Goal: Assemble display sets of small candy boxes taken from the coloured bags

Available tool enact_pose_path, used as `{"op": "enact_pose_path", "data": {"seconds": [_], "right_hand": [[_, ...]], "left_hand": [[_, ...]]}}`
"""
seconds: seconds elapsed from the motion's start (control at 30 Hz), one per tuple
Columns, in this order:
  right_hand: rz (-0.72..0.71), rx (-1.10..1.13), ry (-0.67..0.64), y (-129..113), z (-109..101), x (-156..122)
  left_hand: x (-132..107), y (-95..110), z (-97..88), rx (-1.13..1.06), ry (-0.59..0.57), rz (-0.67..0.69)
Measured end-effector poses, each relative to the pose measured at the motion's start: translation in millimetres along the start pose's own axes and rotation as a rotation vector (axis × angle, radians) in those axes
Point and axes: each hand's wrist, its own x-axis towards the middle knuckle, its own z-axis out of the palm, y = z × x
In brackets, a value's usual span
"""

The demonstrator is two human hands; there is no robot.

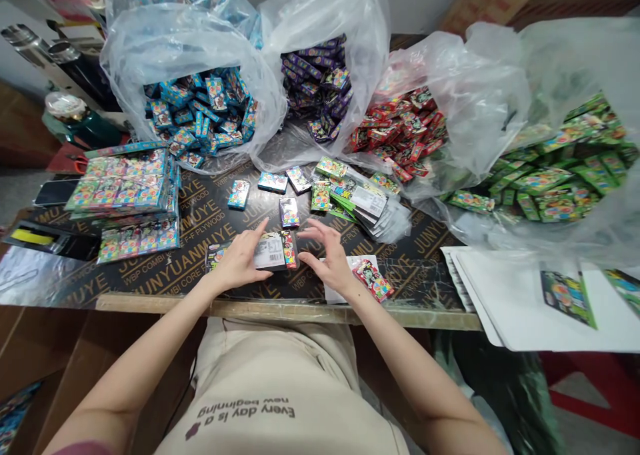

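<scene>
A flat clear-wrapped pack (271, 252) with a barcode label and small printed boxes inside lies at the table's front edge. Across its left part rests my left hand (235, 262), index finger and thumb stretched apart. My right hand (327, 255) is curved at the pack's right end, fingers apart, the thumb by its edge. Just beyond lie a purple small box (289, 212), a green small box (320, 196) and several blue ones, such as this blue small box (239, 194). A red small box (374, 279) lies on white paper beside my right wrist.
Plastic bags along the back hold blue boxes (200, 115), purple boxes (320, 82), red boxes (403, 132) and green boxes (565, 175). Stacked filled packs (125, 188) stand left. Flat clear sleeves with cards (370, 205) lie right of centre; white card sheets (515, 302) overhang at right.
</scene>
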Motion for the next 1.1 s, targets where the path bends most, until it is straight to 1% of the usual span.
{"op": "enact_pose_path", "data": {"seconds": [0.07,0.1,0.13,0.2,0.23,0.27,0.3,0.37,0.4,0.43,0.47,0.5,0.53,0.57,0.6,0.63,0.67,0.7,0.73,0.77,0.83,0.9,0.97,1.03,1.1], "right_hand": [[-0.036,0.013,-0.122,0,-3,6],[-0.057,-0.021,-0.148,3,-6,13],[-0.063,-0.09,-0.125,8,-10,21],[-0.035,-0.296,-0.001,24,-22,45],[-0.018,-0.399,0.033,35,-30,58],[-0.003,-0.484,0.026,46,-37,70],[0.01,-0.542,-0.011,55,-44,82],[0.03,-0.562,-0.079,68,-53,97],[0.029,-0.513,-0.079,69,-54,100],[0.017,-0.415,-0.059,66,-52,99],[-0.003,-0.266,-0.029,59,-47,96],[-0.026,-0.077,-0.004,49,-41,89],[-0.044,0.131,0.004,37,-32,81],[-0.054,0.336,-0.011,25,-23,71],[-0.053,0.505,-0.044,13,-14,61],[-0.041,0.617,-0.078,3,-6,50],[-0.025,0.666,-0.103,-5,1,41],[-0.014,0.658,-0.114,-10,5,32],[-0.014,0.605,-0.108,-14,7,26],[-0.025,0.522,-0.094,-15,6,21],[-0.079,0.323,-0.07,-15,0,15],[-0.145,0.141,-0.077,-15,-8,15],[-0.203,-0.002,-0.079,-16,-14,16],[-0.236,-0.11,-0.047,-13,-18,17],[-0.216,-0.192,0.009,-6,-18,15]], "left_hand": [[1,0,0.1,0.001,-0.001,-0.008],[1,0,0.6,0.007,-0.003,-0.01],[1,1,1.4,0.016,-0.007,-0.013],[0,1,4.0,0.042,-0.027,-0.02],[-1,2,5.5,0.057,-0.043,-0.023],[-1,2,7.1,0.072,-0.062,-0.023],[-2,2,8.5,0.088,-0.081,-0.023],[-3,3,10.0,0.104,-0.102,-0.033],[-2,4,10.0,0.089,-0.09,-0.052],[0,7,9.3,0.043,-0.057,-0.088],[3,10,8.2,-0.049,-0.003,-0.14],[6,14,6.6,-0.197,0.061,-0.211],[11,19,4.8,-0.405,0.109,-0.295],[16,25,2.9,-0.657,0.121,-0.385],[22,31,1.0,-0.926,0.098,-0.471],[27,36,-0.7,-1.176,0.054,-0.547],[32,42,-1.9,-1.378,0.011,-0.609],[36,47,-2.5,-1.514,-0.011,-0.656],[39,51,-2.4,-1.583,-0.003,-0.689],[41,54,-1.6,-1.599,0.031,-0.71],[41,58,1.9,-1.538,0.107,-0.713],[40,57,6.1,-1.425,0.15,-0.678],[36,51,8.0,-1.27,0.152,-0.604],[30,41,5.6,-1.009,0.142,-0.496],[22,26,-0.3,-0.61,0.127,-0.37]]}}
